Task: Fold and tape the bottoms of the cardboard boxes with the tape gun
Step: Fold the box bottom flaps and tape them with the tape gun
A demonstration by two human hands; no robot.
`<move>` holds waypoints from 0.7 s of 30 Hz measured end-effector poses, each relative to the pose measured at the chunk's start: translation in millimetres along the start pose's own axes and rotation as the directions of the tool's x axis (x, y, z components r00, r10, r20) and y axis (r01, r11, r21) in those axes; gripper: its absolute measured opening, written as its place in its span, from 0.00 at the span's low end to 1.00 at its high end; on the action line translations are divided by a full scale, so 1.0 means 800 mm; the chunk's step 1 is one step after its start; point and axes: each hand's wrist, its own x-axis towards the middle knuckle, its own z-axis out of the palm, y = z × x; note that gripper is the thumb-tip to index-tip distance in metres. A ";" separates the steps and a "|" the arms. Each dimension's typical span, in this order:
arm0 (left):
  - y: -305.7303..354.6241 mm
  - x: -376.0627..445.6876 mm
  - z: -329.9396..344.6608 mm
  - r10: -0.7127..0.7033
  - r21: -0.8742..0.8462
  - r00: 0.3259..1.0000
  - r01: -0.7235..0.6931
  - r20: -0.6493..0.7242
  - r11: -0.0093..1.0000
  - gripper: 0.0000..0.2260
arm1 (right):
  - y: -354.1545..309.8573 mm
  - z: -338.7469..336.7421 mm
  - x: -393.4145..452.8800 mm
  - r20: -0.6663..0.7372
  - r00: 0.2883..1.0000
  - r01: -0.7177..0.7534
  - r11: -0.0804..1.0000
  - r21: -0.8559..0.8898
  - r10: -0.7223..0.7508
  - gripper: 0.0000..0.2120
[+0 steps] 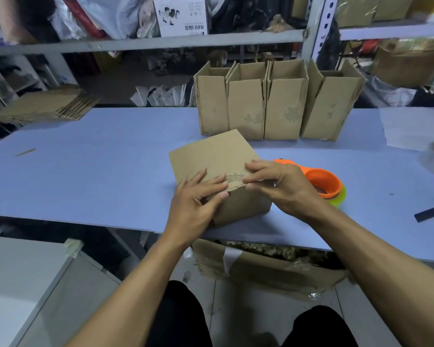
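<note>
Between the left hand (pixel 196 196) and right hand (pixel 276 182), the cardboard box (pixel 218 169) is pinched at its near flap edge, fingers curled, so the bottom is held shut, the tape gun (pixel 318 181) parked just beyond the right hand.

Matt brown corrugated cardboard forms the box (pixel 218 171) on the bench (pixel 85 171), its cut edge showing rough fluting. The bench top is a smooth, matt pale-blue sheet. Beside the box lies a tape gun (pixel 318 182) of glossy orange plastic. Four finished boxes (pixel 273 106) behind share the same dull, scuffed cardboard. The shelf rails (pixel 145 43) are grey painted metal.
</note>
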 end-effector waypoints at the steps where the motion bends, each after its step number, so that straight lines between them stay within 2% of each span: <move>1: 0.000 -0.003 0.001 0.006 0.015 1.000 -0.006 -0.017 1.000 0.11 | -0.002 -0.004 -0.002 -0.019 0.999 -0.033 0.999 -0.034 0.032 0.14; 3: 0.000 -0.011 0.008 0.043 0.085 0.997 -0.037 -0.069 0.996 0.10 | 0.002 -0.017 -0.012 -0.182 0.977 -0.127 0.987 -0.102 0.107 0.15; 5: 0.000 -0.019 0.020 0.175 0.313 0.971 -0.117 -0.162 0.942 0.09 | 0.013 -0.029 -0.026 -0.403 0.904 -0.264 0.927 -0.264 0.143 0.13; 6: 0.003 -0.021 0.027 0.263 0.433 0.946 -0.159 -0.191 0.887 0.08 | 0.019 -0.031 -0.034 -0.441 0.882 -0.343 0.867 -0.361 0.165 0.14; 8: 0.011 -0.019 0.037 0.388 0.592 0.902 -0.211 -0.189 0.778 0.07 | 0.030 -0.032 -0.047 -0.371 0.887 -0.444 0.732 -0.517 0.276 0.18; 10: 0.020 -0.014 0.042 0.415 0.658 0.898 -0.224 -0.146 0.719 0.07 | 0.032 -0.034 -0.050 -0.237 0.888 -0.450 0.637 -0.625 0.395 0.22; 11: 0.023 -0.013 0.044 0.392 0.649 0.909 -0.215 -0.139 0.730 0.06 | 0.030 -0.036 -0.049 -0.190 0.881 -0.442 0.612 -0.656 0.433 0.22; 13: 0.023 -0.013 0.046 0.307 0.550 0.935 -0.166 -0.175 0.818 0.06 | 0.025 -0.042 -0.045 -0.152 0.881 -0.426 0.611 -0.667 0.448 0.23; 16: 0.026 -0.009 0.050 0.153 0.404 0.962 -0.051 -0.224 0.913 0.06 | 0.015 -0.054 -0.046 -0.268 0.859 -0.510 0.689 -0.516 0.436 0.24; 19: 0.045 0.002 0.063 0.035 0.412 0.966 0.077 -0.257 0.908 0.07 | -0.003 -0.069 -0.050 -0.391 0.756 -0.587 0.808 -0.051 0.525 0.23; 20: 0.057 0.008 0.068 -0.014 0.424 0.966 0.126 -0.257 0.897 0.07 | -0.011 -0.071 -0.051 -0.406 0.739 -0.564 0.823 0.063 0.538 0.22; 21: 0.070 0.015 0.073 -0.066 0.442 0.971 0.165 -0.231 0.882 0.08 | -0.019 -0.072 -0.052 -0.411 0.744 -0.536 0.838 0.104 0.527 0.23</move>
